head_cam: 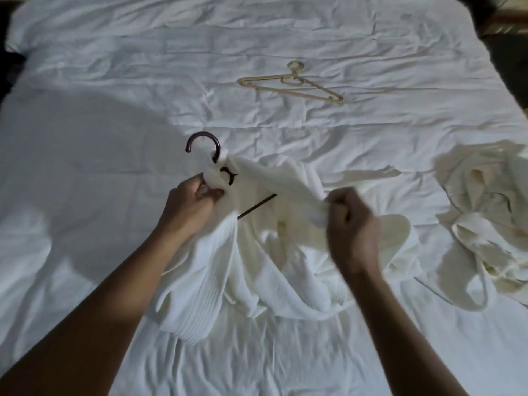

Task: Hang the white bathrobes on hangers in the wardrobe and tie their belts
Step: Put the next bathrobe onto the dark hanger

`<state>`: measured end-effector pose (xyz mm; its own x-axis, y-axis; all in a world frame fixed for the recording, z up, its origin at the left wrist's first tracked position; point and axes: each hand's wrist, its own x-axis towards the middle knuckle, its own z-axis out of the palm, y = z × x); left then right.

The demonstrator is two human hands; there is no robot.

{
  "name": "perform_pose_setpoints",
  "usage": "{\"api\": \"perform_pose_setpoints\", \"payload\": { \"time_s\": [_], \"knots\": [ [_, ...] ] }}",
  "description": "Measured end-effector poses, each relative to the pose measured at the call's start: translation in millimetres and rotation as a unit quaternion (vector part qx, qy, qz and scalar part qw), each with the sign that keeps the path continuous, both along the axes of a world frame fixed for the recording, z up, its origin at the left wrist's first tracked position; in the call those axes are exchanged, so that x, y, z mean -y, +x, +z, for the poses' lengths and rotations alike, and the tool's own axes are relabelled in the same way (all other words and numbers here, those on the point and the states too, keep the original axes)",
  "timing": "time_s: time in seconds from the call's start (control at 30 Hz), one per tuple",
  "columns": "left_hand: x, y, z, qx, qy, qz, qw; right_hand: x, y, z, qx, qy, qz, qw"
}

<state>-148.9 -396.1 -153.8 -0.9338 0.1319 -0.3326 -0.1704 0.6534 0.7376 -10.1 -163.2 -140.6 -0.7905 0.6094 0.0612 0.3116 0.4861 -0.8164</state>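
A white bathrobe (257,258) lies bunched on the bed in front of me, draped over a dark hanger (203,144) whose hook and a thin bar stick out of the cloth. My left hand (188,207) pinches the robe's fabric just below the hook. My right hand (350,221) is a fist gripping the robe's cloth over the hanger's right end. A second white bathrobe (491,212) lies crumpled at the right, with its belt (471,284) looping toward the bed's front.
A beige plastic hanger (291,84) lies flat on the white bed sheet (114,81) farther back. Dark floor or furniture shows past the bed's left and right edges.
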Motion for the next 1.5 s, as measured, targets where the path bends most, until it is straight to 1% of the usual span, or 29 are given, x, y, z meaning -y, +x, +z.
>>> {"api": "perform_pose_setpoints", "payload": {
  "time_s": [0.03,0.1,0.13,0.17,0.2,0.27,0.33,0.37,0.43,0.47,0.53,0.6,0.67,0.73,0.77,0.83,0.9,0.97,1.0,1.07,1.17,1.2,1.23,1.3,1.33,1.37,1.43,1.47,1.5],
  "knots": [
    [-2,-1,2,0.003,0.032,-0.002,0.999,18,6,-12,0.029,0.007,0.091,0.995],
    [-5,-1,5,0.015,0.081,-0.053,0.995,48,19,-38,0.078,0.028,0.284,0.955],
    [-6,1,6,0.02,0.093,-0.087,0.992,53,24,-49,0.089,0.035,0.338,0.936],
    [-6,1,6,0.026,0.1,-0.112,0.988,51,24,-53,0.089,0.03,0.354,0.93],
    [-6,1,8,0.029,0.102,-0.126,0.986,45,21,-54,0.077,0.024,0.333,0.94],
    [-3,-1,10,0.043,0.102,-0.131,0.985,28,15,-49,0.029,0.028,0.236,0.971],
    [-2,1,11,0.061,0.094,-0.14,0.984,11,7,-37,-0.024,0.077,0.134,0.988],
    [-3,3,11,0.064,0.089,-0.142,0.984,3,2,-30,-0.04,0.105,0.11,0.988],
    [-8,8,13,0.063,0.101,-0.136,0.984,-10,-13,-25,-0.029,0.14,0.125,0.982],
    [-12,10,15,0.061,0.111,-0.138,0.982,-17,-23,-26,-0.006,0.16,0.153,0.975],
    [-22,14,18,0.041,0.103,-0.158,0.981,-26,-41,-31,0.04,0.218,0.225,0.949],
    [-29,13,17,0.003,0.054,-0.155,0.986,-28,-50,-33,0.091,0.236,0.29,0.923],
    [-31,9,15,-0.078,-0.014,-0.129,0.989,-29,-53,-30,0.146,0.218,0.312,0.913],
    [-26,-1,7,-0.219,-0.088,-0.116,0.965,-33,-54,-31,0.146,0.228,0.306,0.913],
    [-22,-6,3,-0.269,-0.124,-0.104,0.949,-35,-53,-31,0.132,0.236,0.3,0.915],
    [-13,-12,-3,-0.31,-0.161,-0.055,0.935,-41,-53,-32,0.104,0.234,0.276,0.926],
    [-11,-5,-6,-0.337,-0.158,-0.008,0.928,-44,-52,-33,0.09,0.231,0.255,0.935],
    [-16,12,-9,-0.348,-0.125,0.033,0.928,-45,-51,-35,0.088,0.233,0.243,0.937],
    [-23,22,-8,-0.34,-0.085,0.05,0.935,-44,-50,-36,0.09,0.226,0.241,0.94],
    [-38,38,-2,-0.284,0.004,0.057,0.957,-41,-48,-38,0.093,0.201,0.251,0.942],
    [-54,56,3,-0.141,0.114,0.031,0.983,-38,-43,-39,0.096,0.156,0.268,0.946],
    [-55,58,4,-0.122,0.124,0.02,0.985,-39,-42,-38,0.099,0.137,0.268,0.948],
    [-54,59,8,-0.143,0.11,0.007,0.984,-41,-41,-36,0.1,0.117,0.269,0.951],
    [-48,55,12,-0.252,0.048,-0.004,0.966,-46,-38,-33,0.097,0.084,0.28,0.951],
    [-45,51,14,-0.284,0.03,-0.01,0.958,-48,-38,-32,0.095,0.074,0.285,0.951],
    [-42,46,16,-0.271,0.024,-0.031,0.962,-50,-38,-30,0.09,0.067,0.29,0.95],
    [-40,33,21,-0.146,0.034,-0.086,0.985,-52,-38,-29,0.085,0.062,0.304,0.947],
    [-41,28,21,-0.091,0.038,-0.112,0.989,-52,-39,-28,0.09,0.061,0.308,0.945],
    [-41,24,19,-0.066,0.043,-0.126,0.989,-52,-39,-29,0.096,0.057,0.311,0.944]
  ]
}}
